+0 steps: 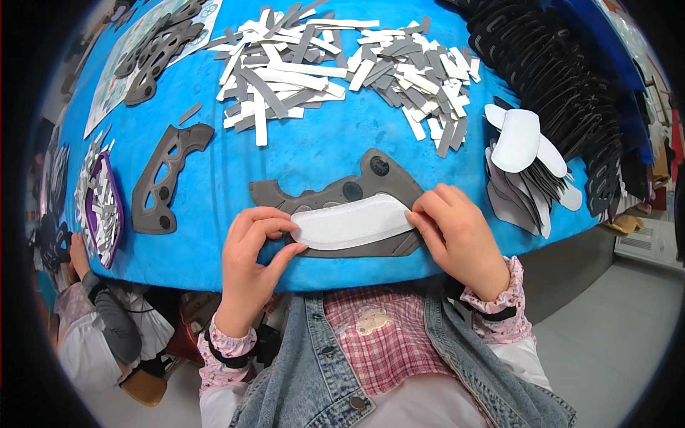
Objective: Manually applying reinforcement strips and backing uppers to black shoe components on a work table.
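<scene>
A smooth white pad, a soft, gently bowed band with blunt ends, lies over the near part of a dark grey foam piece. Its long axis runs from left to right, the right end a little farther from the person, roughly along the foam's length. The left hand pinches the pad's left end between thumb and fingers; the right hand has thumb and fingertips clamped on the right end. Whether the pad touches the foam all along cannot be told.

The foam piece is matt and thick, with a lobed far edge and two round black textured discs set in it. It rests on a counter covered in blue cloth. Left of the foam piece stands out a similar foam part with angular cut-outs, its long axis slanting away; farther left sits a purple-rimmed container of thin strips. Beyond the foam piece lie loose heaps of flat white and grey strips; to its right, a fanned stack of rounded pads.
</scene>
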`<state>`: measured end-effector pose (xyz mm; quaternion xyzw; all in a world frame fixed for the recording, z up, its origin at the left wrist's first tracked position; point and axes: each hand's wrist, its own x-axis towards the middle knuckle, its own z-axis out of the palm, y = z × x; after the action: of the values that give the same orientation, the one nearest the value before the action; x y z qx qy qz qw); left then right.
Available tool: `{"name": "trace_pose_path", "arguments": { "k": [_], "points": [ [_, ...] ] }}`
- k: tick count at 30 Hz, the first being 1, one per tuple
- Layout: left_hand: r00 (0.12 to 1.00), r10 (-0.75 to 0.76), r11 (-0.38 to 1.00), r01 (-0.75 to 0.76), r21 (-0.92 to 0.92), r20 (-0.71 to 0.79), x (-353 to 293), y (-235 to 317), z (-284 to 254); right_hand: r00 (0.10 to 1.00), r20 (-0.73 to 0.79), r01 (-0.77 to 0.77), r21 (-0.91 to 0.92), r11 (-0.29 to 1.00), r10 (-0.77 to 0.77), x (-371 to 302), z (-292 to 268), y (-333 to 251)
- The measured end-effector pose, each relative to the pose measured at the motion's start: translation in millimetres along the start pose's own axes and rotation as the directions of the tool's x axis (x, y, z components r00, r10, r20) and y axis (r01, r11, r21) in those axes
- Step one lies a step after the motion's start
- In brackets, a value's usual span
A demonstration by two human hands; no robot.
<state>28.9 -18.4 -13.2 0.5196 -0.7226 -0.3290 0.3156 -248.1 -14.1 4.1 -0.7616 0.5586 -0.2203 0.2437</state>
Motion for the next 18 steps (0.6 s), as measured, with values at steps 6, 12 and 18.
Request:
{"name": "trace_pose_path", "arguments": {
  "k": [6,12,18],
  "points": [
    [1.000,0.013,1.000,-0.012,0.007,-0.010,-1,-2,-1,0.998,0.063,0.001,-0.013,1.000,0.000,1,-2,-4],
    [0.997,-0.011,1.000,0.009,-0.029,-0.075,0,-4,4,1.000,0.029,0.010,-0.033,0.999,-0.009,0,1,-4],
    [0.978,0.191,0.982,-0.188,0.033,-0.087,-3,-12,2,0.999,0.043,0.014,-0.016,1.000,-0.013,0,0,-3]
  ]
}}
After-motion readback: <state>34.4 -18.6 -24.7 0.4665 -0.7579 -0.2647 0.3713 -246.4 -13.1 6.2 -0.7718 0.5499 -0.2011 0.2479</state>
